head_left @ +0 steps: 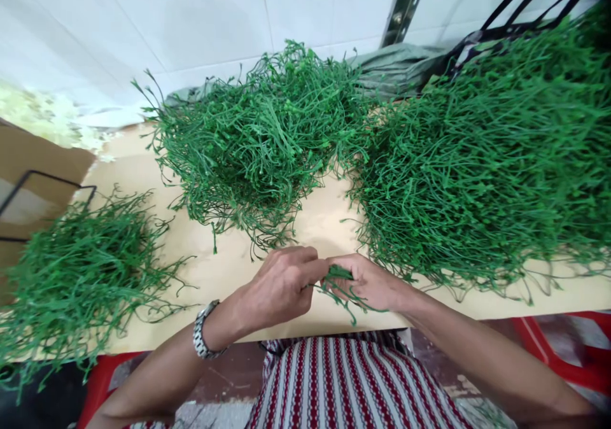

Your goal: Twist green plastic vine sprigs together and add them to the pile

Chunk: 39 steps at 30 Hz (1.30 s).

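Note:
In the head view, my right hand (375,284) is closed around a few thin green stems (344,289), which look like artificial plant sprigs. Their ends hang out below the fingers toward the table's front edge. Directly beside it, my left hand (284,284) is curled, its thumb and forefinger pinched at the end of the same stems. The two hands touch over the front part of the table (324,212). A metal watch (204,330) is on my left wrist. Curled fingers hide part of what the left hand grips.
A big heap of green stems (496,174) covers the right side. Another heap (267,130) lies at the back middle, and a smaller pile (86,263) at the left edge. A cardboard box (42,161) stands far left. Red stools (539,346) show below the table.

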Motion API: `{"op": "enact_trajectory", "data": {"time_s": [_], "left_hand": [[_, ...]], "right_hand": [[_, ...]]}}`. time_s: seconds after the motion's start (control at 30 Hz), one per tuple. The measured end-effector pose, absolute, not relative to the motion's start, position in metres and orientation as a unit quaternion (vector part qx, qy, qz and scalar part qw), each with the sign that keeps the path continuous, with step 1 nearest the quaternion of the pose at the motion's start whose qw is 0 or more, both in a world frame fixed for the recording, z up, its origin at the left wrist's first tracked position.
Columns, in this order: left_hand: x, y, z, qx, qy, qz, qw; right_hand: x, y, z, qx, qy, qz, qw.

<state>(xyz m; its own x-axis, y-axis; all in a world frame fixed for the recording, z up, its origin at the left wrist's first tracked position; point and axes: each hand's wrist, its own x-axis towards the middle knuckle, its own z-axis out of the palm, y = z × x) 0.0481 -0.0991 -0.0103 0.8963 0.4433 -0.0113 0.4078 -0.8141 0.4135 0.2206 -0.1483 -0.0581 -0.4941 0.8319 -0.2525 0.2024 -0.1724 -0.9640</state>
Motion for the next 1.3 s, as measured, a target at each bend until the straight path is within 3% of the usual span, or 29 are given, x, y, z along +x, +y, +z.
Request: {"op": "enact_trajectory", "data": {"time_s": [0.23,0.33,0.4,0.5,0.6,0.7,0.97,1.3], "left_hand": [[0.047,-0.103,0.011,0.937,-0.031,-0.104,0.331],[0.045,-0.096,0.011,0.877,-0.067,-0.125,0.460],[0.040,-0.089,0.008,0.809,-0.011,-0.097,0.580],[0.032,-0.081,-0.001,0.702,0.222,0.080,0.672],[0.032,-0.081,-0.012,0.600,0.338,0.245,0.682],[0.037,-0.087,-0.025,0.549,0.367,0.317,0.681],[0.052,-0.100,-0.039,0.506,0.433,0.379,0.642],[0.058,-0.104,-0.037,0.359,0.374,0.437,0.735]], "right_hand": [[0.224,-0.156,-0.040,-0.226,-0.868,0.431,0.101],[0.232,-0.158,-0.027,-0.168,-0.879,0.437,0.088],[0.241,-0.156,-0.022,-0.174,-0.857,0.470,0.122],[0.250,-0.149,-0.022,-0.309,-0.798,0.469,0.217],[0.244,-0.139,-0.030,-0.446,-0.702,0.469,0.297],[0.228,-0.132,-0.039,-0.493,-0.606,0.513,0.356],[0.200,-0.137,-0.054,-0.509,-0.567,0.566,0.315],[0.197,-0.144,-0.059,-0.468,-0.595,0.544,0.363]]}}
